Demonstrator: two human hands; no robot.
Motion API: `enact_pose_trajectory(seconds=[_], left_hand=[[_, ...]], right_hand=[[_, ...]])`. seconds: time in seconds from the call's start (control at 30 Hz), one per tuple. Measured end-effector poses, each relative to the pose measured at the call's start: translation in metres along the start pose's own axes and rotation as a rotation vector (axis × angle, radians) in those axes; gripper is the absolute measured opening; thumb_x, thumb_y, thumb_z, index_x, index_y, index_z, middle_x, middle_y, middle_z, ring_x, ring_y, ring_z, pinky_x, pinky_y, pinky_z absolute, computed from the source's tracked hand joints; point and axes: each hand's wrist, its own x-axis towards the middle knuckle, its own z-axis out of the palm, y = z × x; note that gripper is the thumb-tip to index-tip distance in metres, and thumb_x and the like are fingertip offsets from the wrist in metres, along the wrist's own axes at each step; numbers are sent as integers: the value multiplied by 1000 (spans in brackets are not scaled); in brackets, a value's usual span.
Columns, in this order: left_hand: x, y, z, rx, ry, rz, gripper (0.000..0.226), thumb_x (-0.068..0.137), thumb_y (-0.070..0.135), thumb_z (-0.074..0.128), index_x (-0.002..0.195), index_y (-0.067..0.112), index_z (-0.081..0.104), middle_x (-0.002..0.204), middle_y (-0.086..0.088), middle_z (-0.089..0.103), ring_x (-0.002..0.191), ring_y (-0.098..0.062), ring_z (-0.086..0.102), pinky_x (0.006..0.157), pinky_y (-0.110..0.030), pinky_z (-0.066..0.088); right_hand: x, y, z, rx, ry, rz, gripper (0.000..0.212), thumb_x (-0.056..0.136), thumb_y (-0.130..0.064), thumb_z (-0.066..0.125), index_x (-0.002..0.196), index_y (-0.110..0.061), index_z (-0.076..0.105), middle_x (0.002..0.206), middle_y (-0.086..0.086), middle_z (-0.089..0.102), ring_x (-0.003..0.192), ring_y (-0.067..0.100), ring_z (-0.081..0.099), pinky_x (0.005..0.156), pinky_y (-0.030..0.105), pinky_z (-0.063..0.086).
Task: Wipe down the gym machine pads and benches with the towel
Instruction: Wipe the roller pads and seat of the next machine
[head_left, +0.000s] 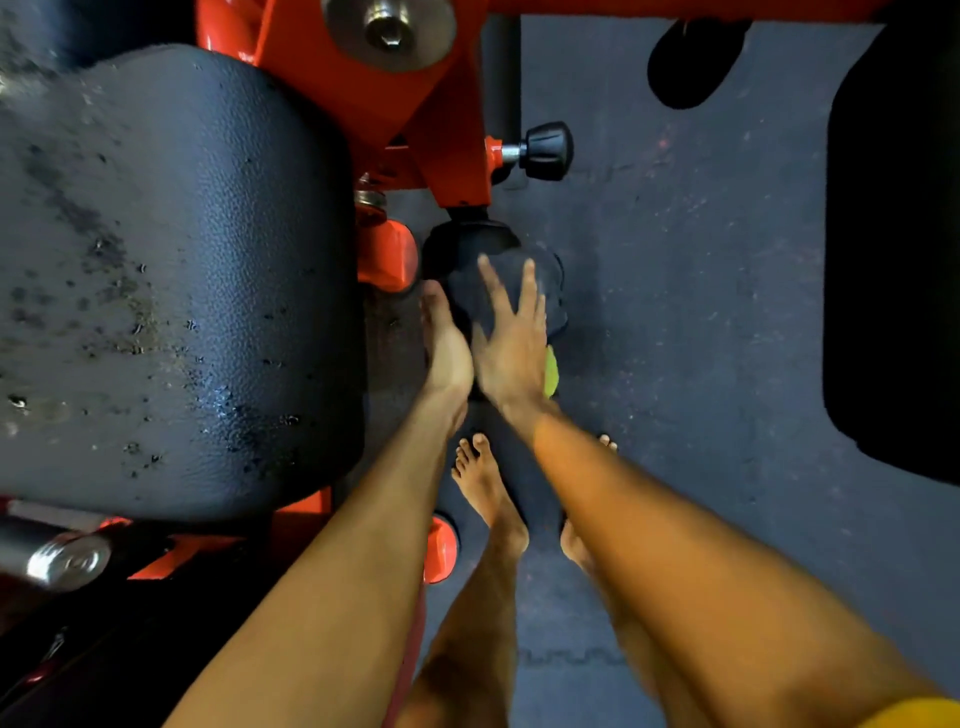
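Towel (551, 299) draped dark over roller pad (467, 245), pressed under right hand (511, 349), fingers spread wide; left hand (447, 351) straight-fingered against its nine o'clock side.

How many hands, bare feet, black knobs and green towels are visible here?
Hands: 2 (left hand, right hand)
Feet: 2
Knob: 1
Towel: 1
Total: 6
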Motion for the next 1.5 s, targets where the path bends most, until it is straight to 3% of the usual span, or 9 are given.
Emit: enact_pose_trajectory(seconds=[0.2,0.37,0.53,0.7,0.9,0.97,1.07,1.27,1.5], left_hand=[[14,-25,-1,-54,74,91,121,62,107,30,157,32,37,162,10,37,147,-3,33,126,-40,23],[-43,12,8,-101,71,92,67,103,64,25,135,17,61,130,-4,69,114,-5,65,110,-23,44],[-76,5,3,-35,87,115,64,107,59,27,147,14,49,136,6,54,129,-9,49,114,-29,34],[-136,-1,-2,12,101,116,69,101,64,35,148,16,50,146,-7,57,135,-20,53,118,-45,39],[-222,30,-8,89,126,143,63,99,58,42,145,17,53,145,-3,58,134,-17,52,117,-41,38],[-250,51,-9,116,132,193,46,106,40,43,144,15,54,144,-3,57,132,-15,52,113,-31,39],[-275,71,-13,158,147,249,36,107,20,44,141,13,55,140,-6,60,128,-17,54,108,-29,41],[-304,96,-38,205,114,323,35,102,22,47,130,14,65,127,-6,68,117,-15,62,111,-45,45],[-314,140,-94,246,285,609,34,102,3,44,126,11,67,128,-1,67,120,-12,61,108,-26,45]], right_hand=[[26,-11,-4,-3,-27,0,69,103,-24,56,161,-45,25,173,8,-3,156,45,7,121,63,25],[-44,19,-7,-155,-112,-78,72,97,-13,61,159,-39,34,173,2,1,154,40,22,112,54,43],[-60,18,-40,-130,-200,-24,56,100,-10,55,152,-27,46,170,0,20,134,38,51,93,49,50],[-81,-13,-89,56,-175,13,46,102,-17,48,147,-26,49,159,2,41,133,31,53,105,53,46],[-127,-64,-145,206,-149,25,42,106,-29,49,148,-30,49,160,-2,41,140,22,48,113,46,42],[-144,-86,-163,224,-175,24,43,107,-30,49,151,-29,46,162,-2,39,144,22,44,116,44,39],[-164,-113,-182,234,-175,31,43,108,-32,49,151,-30,45,159,-6,42,140,21,48,111,37,41],[-186,-169,-198,359,-149,40,44,108,-25,51,151,-29,47,156,-6,46,140,14,44,105,20,32],[-184,-235,-188,438,-64,-17,47,105,-25,57,150,-28,46,153,-7,49,136,10,47,111,29,38]])
